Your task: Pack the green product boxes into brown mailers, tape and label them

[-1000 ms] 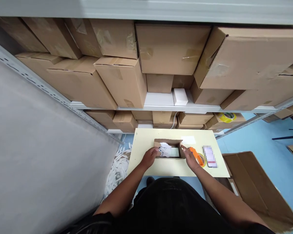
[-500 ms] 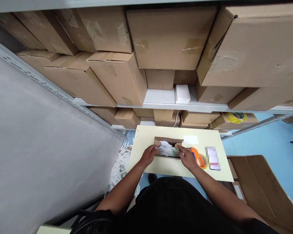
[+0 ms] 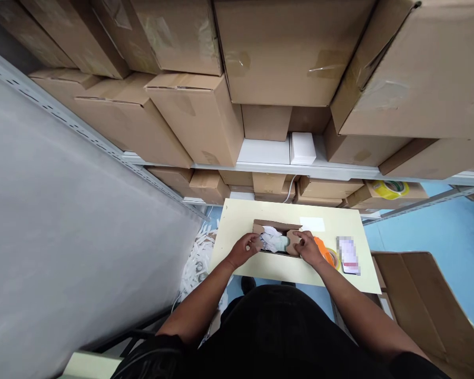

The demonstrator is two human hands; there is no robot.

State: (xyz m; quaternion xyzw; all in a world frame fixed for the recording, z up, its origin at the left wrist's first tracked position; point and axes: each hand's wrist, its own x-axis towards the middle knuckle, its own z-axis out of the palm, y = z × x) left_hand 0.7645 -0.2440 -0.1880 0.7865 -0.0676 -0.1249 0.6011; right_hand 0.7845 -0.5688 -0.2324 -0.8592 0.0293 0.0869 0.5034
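A small long cardboard box (image 3: 277, 225) stands with its top uncovered on the cream table. Crumpled white paper (image 3: 269, 238) fills its left and middle part, and a pale green item (image 3: 283, 243) shows beside the paper. My left hand (image 3: 243, 250) is at the box's left end, thumb and fingers closed on the short end flap. On the right, my right hand (image 3: 308, 249) has its fingers closed on the other end flap (image 3: 293, 243), which leans inward over the contents. An orange tape dispenser (image 3: 324, 250) with a yellow tape roll (image 3: 333, 258) lies just beyond the right hand.
A phone (image 3: 348, 255) and a white paper sheet (image 3: 313, 224) lie on the table (image 3: 237, 210). Shelves of cardboard boxes (image 3: 276, 52) rise behind it. Paper strips (image 3: 197, 258) cover the floor at left. A large open carton (image 3: 422, 300) stands at right.
The right end flap now leans further inward over the box, with my right hand on its outer side. My left hand stays at the left end. The camera view has shifted slightly.
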